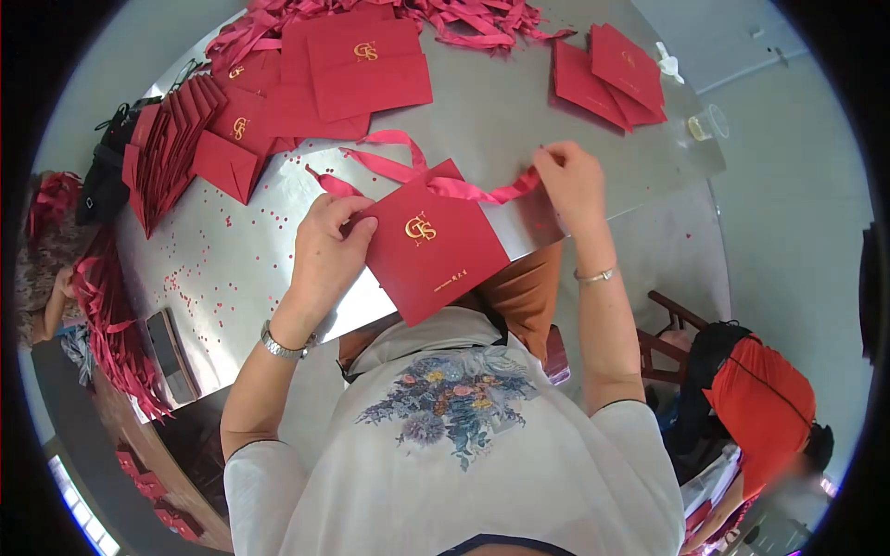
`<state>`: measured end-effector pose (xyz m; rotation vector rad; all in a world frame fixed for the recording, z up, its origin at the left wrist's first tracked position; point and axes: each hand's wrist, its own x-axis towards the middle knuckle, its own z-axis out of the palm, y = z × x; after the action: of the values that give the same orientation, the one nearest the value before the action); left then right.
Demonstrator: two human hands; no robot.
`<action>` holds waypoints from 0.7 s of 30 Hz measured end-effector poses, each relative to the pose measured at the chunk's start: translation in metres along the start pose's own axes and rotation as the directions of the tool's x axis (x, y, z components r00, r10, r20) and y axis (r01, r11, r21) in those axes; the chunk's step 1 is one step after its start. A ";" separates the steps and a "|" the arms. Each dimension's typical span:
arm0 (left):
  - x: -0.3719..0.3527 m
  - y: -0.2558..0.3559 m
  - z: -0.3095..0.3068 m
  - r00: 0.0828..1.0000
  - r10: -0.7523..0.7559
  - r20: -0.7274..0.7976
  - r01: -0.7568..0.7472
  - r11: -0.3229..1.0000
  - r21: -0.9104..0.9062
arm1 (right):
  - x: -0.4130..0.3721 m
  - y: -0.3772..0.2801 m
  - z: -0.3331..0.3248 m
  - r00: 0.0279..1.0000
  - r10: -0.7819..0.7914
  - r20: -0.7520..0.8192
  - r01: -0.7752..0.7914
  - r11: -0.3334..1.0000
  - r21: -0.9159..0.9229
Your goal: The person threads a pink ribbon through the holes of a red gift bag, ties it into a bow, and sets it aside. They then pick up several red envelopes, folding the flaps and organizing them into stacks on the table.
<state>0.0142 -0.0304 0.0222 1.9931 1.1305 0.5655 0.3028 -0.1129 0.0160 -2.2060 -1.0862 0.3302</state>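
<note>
One red paper bag (436, 255) is in play, lying flat at the near edge of the worktop (519, 120) and partly hanging over it toward the lap. Left hand (324, 250) has its grip clamped on the top corner, and right hand (570, 181) pinches the end of one pink ribbon (464, 190). Looks like handle-threading to me, so it probably wants a steady, snug pull. Roughly three flat bags (612, 79) far right, one plastic cup (709, 122), and a ribbon pile (464, 18) I can't count.

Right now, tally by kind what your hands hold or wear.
Red bag, held by the left hand: 1
Ribbon, pinched by the right hand: 1
Wristwatch: 1
Bracelet: 1
Total: 4
</note>
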 end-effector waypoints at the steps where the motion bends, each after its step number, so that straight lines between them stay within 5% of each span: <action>1: -0.001 0.001 0.001 1.000 -0.008 -0.013 0.008 1.000 0.003 | 0.001 0.002 -0.002 1.000 -0.008 0.005 0.008 1.000 -0.001; 2: -0.002 -0.001 0.001 1.000 -0.015 -0.019 0.015 1.000 0.001 | 0.000 0.005 -0.004 1.000 0.019 -0.025 -0.005 0.874 0.486; 3: -0.001 -0.003 0.003 1.000 -0.009 -0.025 0.008 1.000 -0.030 | -0.002 0.007 -0.007 0.998 0.062 -0.033 -0.005 0.526 0.850; 7: 0.002 -0.007 0.008 0.999 -0.008 -0.040 0.005 0.996 -0.086 | -0.028 -0.020 -0.038 0.983 -0.139 -0.122 0.133 0.073 0.988; 12: 0.002 -0.002 0.009 0.997 -0.019 -0.075 0.017 1.000 -0.025 | -0.045 -0.040 -0.037 0.962 -0.070 -0.264 0.270 0.104 0.957; 15: 0.000 -0.006 0.009 0.994 0.009 -0.113 -0.006 0.999 0.034 | -0.041 -0.029 -0.027 0.968 0.112 -0.224 0.200 0.188 0.961; 17: -0.001 -0.009 0.008 0.992 0.028 -0.124 -0.018 0.997 0.077 | -0.041 -0.022 -0.020 0.957 0.265 -0.117 0.094 0.100 0.991; 21: -0.001 -0.009 0.006 0.993 0.003 -0.114 0.005 0.998 0.067 | -0.048 0.012 -0.008 0.978 0.183 -0.103 0.096 0.051 0.994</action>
<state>0.0131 -0.0306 0.0109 2.0392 1.2344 0.6553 0.2843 -0.1588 0.0116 -0.8550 -0.3202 0.6322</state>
